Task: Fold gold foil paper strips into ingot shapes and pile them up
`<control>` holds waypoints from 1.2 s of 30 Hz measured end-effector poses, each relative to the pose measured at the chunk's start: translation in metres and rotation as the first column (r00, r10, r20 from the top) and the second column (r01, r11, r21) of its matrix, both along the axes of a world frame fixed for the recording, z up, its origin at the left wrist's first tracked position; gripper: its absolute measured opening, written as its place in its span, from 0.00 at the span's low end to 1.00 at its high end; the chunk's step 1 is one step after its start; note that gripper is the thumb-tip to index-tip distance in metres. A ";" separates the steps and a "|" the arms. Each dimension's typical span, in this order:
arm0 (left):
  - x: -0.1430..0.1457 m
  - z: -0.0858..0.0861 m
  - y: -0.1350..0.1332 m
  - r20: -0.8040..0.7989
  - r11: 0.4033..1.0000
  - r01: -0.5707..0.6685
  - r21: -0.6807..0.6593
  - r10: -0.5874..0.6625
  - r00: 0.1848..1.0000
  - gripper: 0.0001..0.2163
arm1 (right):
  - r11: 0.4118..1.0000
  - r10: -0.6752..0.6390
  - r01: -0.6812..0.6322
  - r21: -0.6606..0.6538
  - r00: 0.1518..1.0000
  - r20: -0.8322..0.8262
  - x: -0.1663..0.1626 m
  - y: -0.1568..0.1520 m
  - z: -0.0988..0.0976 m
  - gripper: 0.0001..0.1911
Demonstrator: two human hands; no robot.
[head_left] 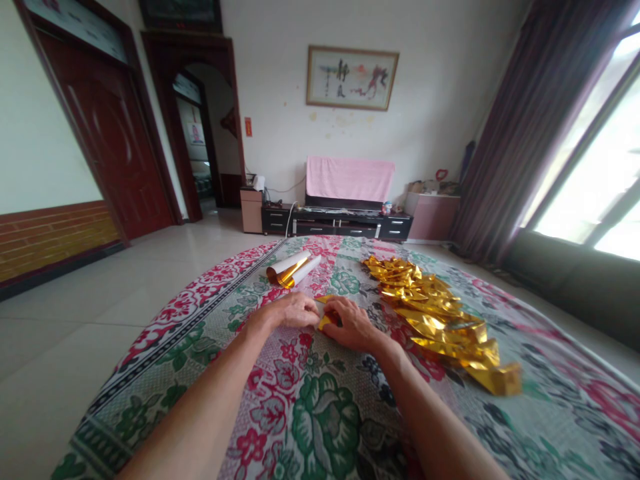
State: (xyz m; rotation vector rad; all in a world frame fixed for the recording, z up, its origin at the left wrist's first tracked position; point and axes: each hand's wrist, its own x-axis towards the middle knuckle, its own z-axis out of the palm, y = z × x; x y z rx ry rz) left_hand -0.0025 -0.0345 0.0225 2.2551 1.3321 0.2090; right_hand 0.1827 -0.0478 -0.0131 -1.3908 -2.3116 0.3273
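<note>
Both my hands meet over the middle of the flowered cloth, working on one piece of gold foil paper (327,321). My left hand (295,310) has its fingers curled and pinches the paper's left edge. From the right, my right hand (350,322) bends its fingers over the same paper and covers much of it. Just beyond my hands lie curled sheets of gold foil paper (294,270), white on the back. To the right stretches a long pile of folded gold foil pieces (435,310), shaped like ingots.
The flowered cloth (325,427) covers the rounded surface under my hands. Across the tiled floor (210,243) stands a low black cabinet (320,223), with a pink towel (350,177) draped above it. A curtain (525,127) hangs by the window at right; a red door (105,127) is at left.
</note>
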 end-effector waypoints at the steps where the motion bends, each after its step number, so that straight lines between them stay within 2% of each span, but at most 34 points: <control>1: -0.002 0.000 0.001 0.018 0.999 -0.006 -0.034 0.006 1.000 0.14 | 1.000 -0.006 0.006 0.002 1.000 0.004 -0.001 0.000 -0.001 0.15; 4: -0.006 -0.001 0.005 0.043 0.998 -0.023 -0.052 0.025 0.999 0.17 | 1.000 -0.024 0.024 0.008 1.000 0.003 -0.004 0.000 -0.002 0.14; 10: -0.005 -0.008 0.009 0.069 1.000 0.016 -0.003 -0.016 0.998 0.14 | 0.999 -0.052 0.052 0.013 0.999 0.006 -0.006 -0.002 -0.001 0.14; 23: -0.004 -0.003 0.007 0.026 0.998 0.064 0.021 -0.065 0.998 0.13 | 0.994 -0.100 0.100 0.037 0.995 0.021 -0.013 -0.005 0.002 0.13; 36: 0.007 -0.002 -0.003 -0.025 0.994 0.001 0.112 0.002 1.000 0.14 | 0.994 -0.105 0.105 0.026 0.994 0.000 -0.013 -0.006 0.001 0.13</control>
